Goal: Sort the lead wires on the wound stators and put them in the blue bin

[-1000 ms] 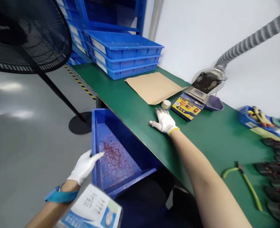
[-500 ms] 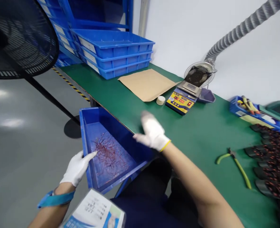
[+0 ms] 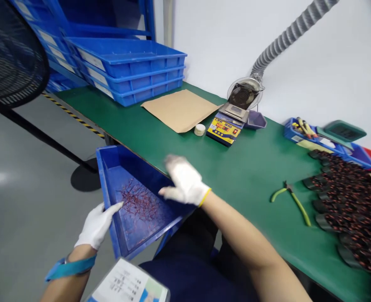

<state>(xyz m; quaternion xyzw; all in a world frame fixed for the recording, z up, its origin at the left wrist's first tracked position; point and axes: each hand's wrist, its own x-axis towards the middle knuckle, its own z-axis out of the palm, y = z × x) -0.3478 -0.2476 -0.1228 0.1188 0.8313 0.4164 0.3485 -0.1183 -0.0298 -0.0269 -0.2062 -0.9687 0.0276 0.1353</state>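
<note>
A blue plastic bin [image 3: 114, 176] sits below the bench's front edge, slightly tilted to my view. Thin reddish wire scraps [image 3: 138, 201] lie loosely on its floor. My left hand [image 3: 95, 226], in a white glove, grips the bin's left rim, thumb on the inside. My right hand [image 3: 185, 180], also white-gloved, is over the bench edge at the bin's right side. Its fingers are stretched out and smeared by motion, the thumb stands apart, and nothing shows in it.
On the green bench [image 3: 251, 167] lie green-handled cutters [image 3: 291, 199], many dark coil parts [image 3: 352, 214], brown paper [image 3: 181, 111], a white round tub [image 3: 199, 130] and a yellow-fronted heating unit [image 3: 225, 130]. Stacked blue trays [image 3: 147, 79] stand at the back, a fan [image 3: 12, 58] at left.
The view has turned right, so the bench things appear further left. My right hand has shifted slightly down and left against the bench edge. My left hand keeps its grip on the bin rim.
</note>
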